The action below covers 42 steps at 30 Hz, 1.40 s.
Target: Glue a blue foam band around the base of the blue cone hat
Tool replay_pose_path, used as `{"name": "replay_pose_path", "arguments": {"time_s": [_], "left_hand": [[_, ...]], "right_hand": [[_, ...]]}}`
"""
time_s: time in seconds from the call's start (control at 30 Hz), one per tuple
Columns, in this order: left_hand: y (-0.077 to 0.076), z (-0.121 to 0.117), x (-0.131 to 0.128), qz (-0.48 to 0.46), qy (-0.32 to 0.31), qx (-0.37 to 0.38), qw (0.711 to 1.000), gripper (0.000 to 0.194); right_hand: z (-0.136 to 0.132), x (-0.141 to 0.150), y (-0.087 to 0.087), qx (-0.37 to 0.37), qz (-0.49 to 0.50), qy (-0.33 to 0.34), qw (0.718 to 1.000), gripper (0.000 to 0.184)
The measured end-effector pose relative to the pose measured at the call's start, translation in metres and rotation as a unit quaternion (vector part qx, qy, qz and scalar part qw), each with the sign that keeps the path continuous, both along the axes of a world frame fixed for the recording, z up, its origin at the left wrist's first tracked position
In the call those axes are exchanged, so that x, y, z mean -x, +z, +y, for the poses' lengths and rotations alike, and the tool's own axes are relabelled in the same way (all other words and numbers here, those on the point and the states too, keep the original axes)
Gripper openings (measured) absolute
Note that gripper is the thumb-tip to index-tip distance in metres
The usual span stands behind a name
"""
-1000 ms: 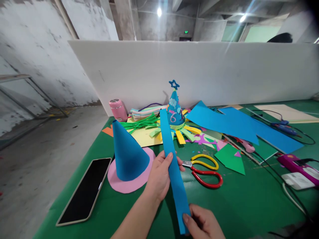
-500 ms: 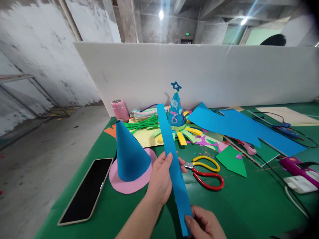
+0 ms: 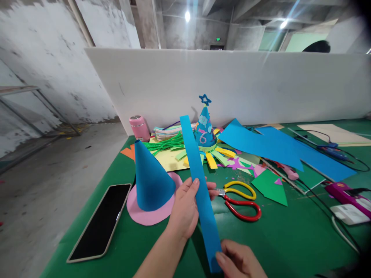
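Observation:
A long blue paper strip [image 3: 194, 162] slants across the middle of the view, held in both hands. My left hand [image 3: 187, 206] grips it near the middle, thumb on top and fingers behind. At its near end, my right hand [image 3: 237, 258] pinches it between thumb and fingers. Left of my hands, a blue paper cone [image 3: 152, 181] stands on a pink paper disc [image 3: 145, 218]. Scissors [image 3: 242, 206] with one yellow and one red handle lie right of my left fingertips, their blades partly hidden. Behind the strip stands a decorated blue cone hat [image 3: 205, 129] topped by a star.
A phone [image 3: 100, 224] lies at the table's left edge. Green pipe cleaners [image 3: 165, 144], a pink bottle [image 3: 139, 128], and blue sheets [image 3: 261, 144] lie or stand farther back. A green paper piece [image 3: 269, 187], cables and a magenta power strip [image 3: 346, 197] are on the right.
The strip has shifted slightly up and left at its far end, still in both hands. The cone, scissors and phone have stayed put.

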<state>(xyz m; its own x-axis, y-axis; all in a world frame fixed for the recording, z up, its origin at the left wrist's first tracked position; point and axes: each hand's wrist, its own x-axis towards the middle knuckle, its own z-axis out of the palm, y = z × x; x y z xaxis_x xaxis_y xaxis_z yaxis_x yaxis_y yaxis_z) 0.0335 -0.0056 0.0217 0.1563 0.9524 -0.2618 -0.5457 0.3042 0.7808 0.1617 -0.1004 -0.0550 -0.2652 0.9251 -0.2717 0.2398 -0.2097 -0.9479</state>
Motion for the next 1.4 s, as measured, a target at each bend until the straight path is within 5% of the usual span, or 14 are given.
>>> {"name": "replay_pose_path", "arguments": {"time_s": [0.17, 0.27, 0.53, 0.83, 1.07, 1.4], "left_hand": [[-0.004, -0.013, 0.0, 0.024, -0.029, -0.009, 0.999, 0.014], [-0.006, -0.024, -0.002, 0.035, -0.06, -0.023, 0.997, 0.017], [0.006, -0.043, -0.003, 0.055, -0.111, 0.017, 0.992, 0.021], [0.018, -0.047, -0.003, -0.062, -0.137, 0.111, 0.982, 0.02], [0.006, -0.036, -0.001, 0.011, -0.056, 0.072, 0.996, 0.019], [-0.014, -0.024, 0.004, 0.145, -0.024, -0.014, 0.989, 0.024]], "right_hand": [[0.028, -0.016, 0.036, -0.13, -0.028, -0.114, 0.984, 0.031], [0.055, -0.018, 0.057, -0.189, -0.019, -0.122, 0.974, 0.029], [0.093, 0.005, 0.086, -0.115, 0.186, -0.093, 0.971, 0.017], [0.101, 0.012, 0.081, -0.055, 0.231, -0.099, 0.966, 0.014], [0.097, 0.017, 0.074, -0.083, 0.215, -0.106, 0.967, 0.017], [0.091, 0.017, 0.056, -0.116, 0.209, -0.085, 0.967, 0.018]]}}
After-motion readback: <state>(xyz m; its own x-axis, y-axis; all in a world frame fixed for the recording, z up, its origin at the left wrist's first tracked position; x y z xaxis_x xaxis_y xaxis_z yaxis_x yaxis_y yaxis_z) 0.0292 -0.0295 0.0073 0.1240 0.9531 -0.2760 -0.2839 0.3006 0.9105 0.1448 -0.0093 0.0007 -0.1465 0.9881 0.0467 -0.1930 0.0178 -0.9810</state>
